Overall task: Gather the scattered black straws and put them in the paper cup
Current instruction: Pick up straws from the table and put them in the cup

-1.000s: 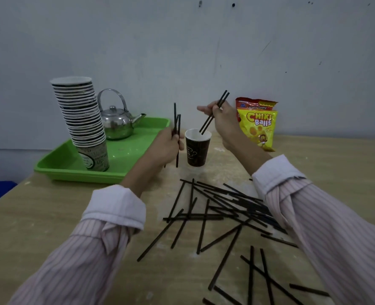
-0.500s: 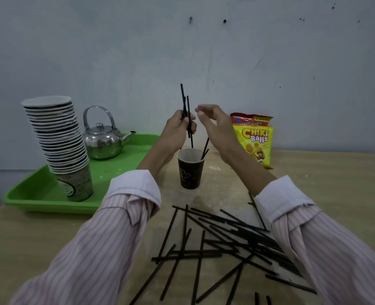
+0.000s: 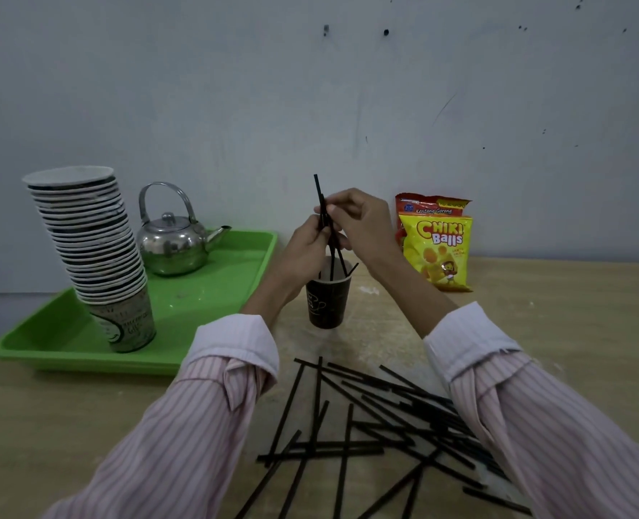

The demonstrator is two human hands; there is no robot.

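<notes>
Both of my hands are up over the dark brown paper cup [image 3: 327,303], which stands upright on the pale wooden counter [image 3: 557,312] just right of the green plastic tray [image 3: 213,305]. My left hand [image 3: 305,252] is pinched shut around a few thin black straws [image 3: 323,215], and my right hand [image 3: 363,224] is closed on the same bundle from the other side, fingertips at its upper part. The held straws stand close to upright, long axis nearly vertical, their lower ends already inside the cup mouth, so what matters now is that the cup lies directly below the grip: I judge a simple release would drop them in. One short end leans on the cup's right rim. The loose black straws [image 3: 378,417] are still heaped criss-cross on the counter near me, below the cup and nearer my right sleeve, so most of the task is left. Readable print: "CHIKI Balls" on the yellow snack bag [image 3: 438,252], "Kentang Goreng" on the red bag [image 3: 432,204] behind it; the stacked paper cups [image 3: 93,252] carry lettering I cannot read
</notes>
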